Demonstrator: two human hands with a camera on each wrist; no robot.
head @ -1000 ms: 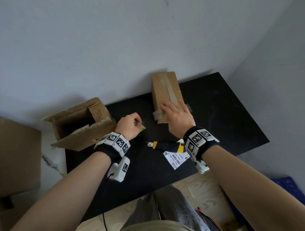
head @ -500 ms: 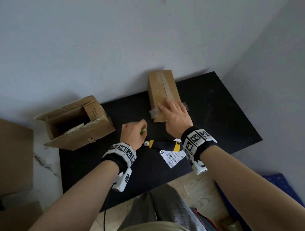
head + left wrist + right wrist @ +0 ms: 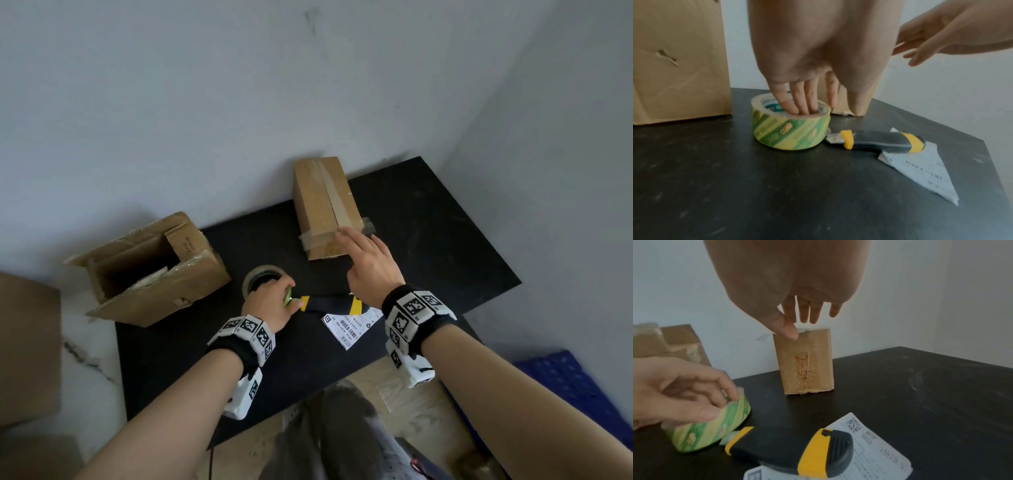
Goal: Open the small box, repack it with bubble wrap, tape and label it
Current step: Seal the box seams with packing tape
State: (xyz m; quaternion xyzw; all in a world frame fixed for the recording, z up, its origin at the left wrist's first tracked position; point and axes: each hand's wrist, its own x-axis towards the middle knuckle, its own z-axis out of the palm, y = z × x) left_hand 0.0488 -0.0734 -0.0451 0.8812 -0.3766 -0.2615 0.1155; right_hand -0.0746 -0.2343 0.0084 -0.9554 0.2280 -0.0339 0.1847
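Note:
The small brown box [image 3: 323,205], sealed along its top with tape, stands at the back of the black table [image 3: 428,246]. My right hand [image 3: 359,246] is spread, fingers straight, over the box's near top edge; in the right wrist view its thumb lies against the box [image 3: 805,363]. My left hand [image 3: 274,294] grips a green-and-yellow tape roll [image 3: 791,129] lying flat on the table, fingers [image 3: 797,104] inside its core and thumb on the outside. A yellow-and-black box cutter [image 3: 329,303] lies beside the roll, partly on a white printed label [image 3: 352,325]. No bubble wrap shows.
A larger open cardboard box [image 3: 147,270] lies on its side at the table's left edge. More cardboard [image 3: 27,349] stands off the table to the left. Walls close the table's back and right. A blue crate [image 3: 575,387] sits on the floor at right.
My left hand has brought the tape roll down and set it flat beside the cutter. My right hand has drawn back from lying on the box top to its near edge.

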